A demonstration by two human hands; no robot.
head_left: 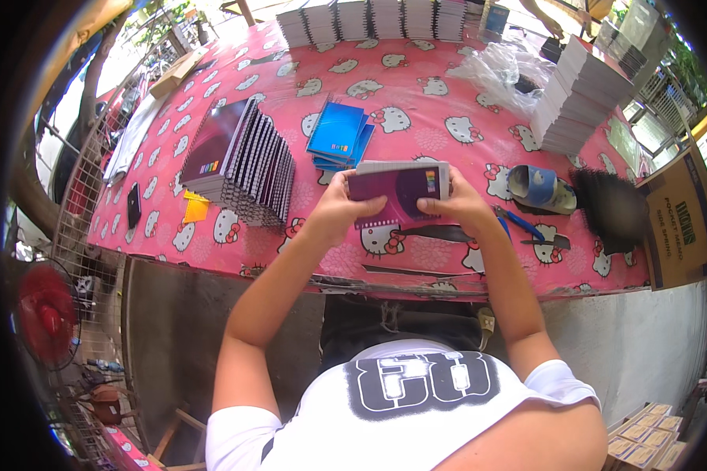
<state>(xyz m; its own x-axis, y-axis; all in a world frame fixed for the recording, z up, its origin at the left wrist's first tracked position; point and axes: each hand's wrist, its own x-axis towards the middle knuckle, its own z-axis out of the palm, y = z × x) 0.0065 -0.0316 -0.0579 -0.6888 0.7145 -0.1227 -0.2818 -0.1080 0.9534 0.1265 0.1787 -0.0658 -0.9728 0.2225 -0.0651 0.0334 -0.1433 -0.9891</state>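
Above the table's near edge I hold a small notepad with a dark purple cover and white pages. A row of punched holes runs along its lower edge; no wire shows there. My left hand is closed on its left end, thumb across the cover. My right hand grips the other end the same way. Just beyond lie several blue spiral notebooks in a loose pile. A tall stack of purple spiral notebooks stands to the left. Blue-handled pliers lie right of my right hand.
The pink patterned table carries a blue roll-like object, a black bristly bundle, a tall paper stack and crumpled plastic. A cardboard box stands right, a phone left. Another person's hand shows far right.
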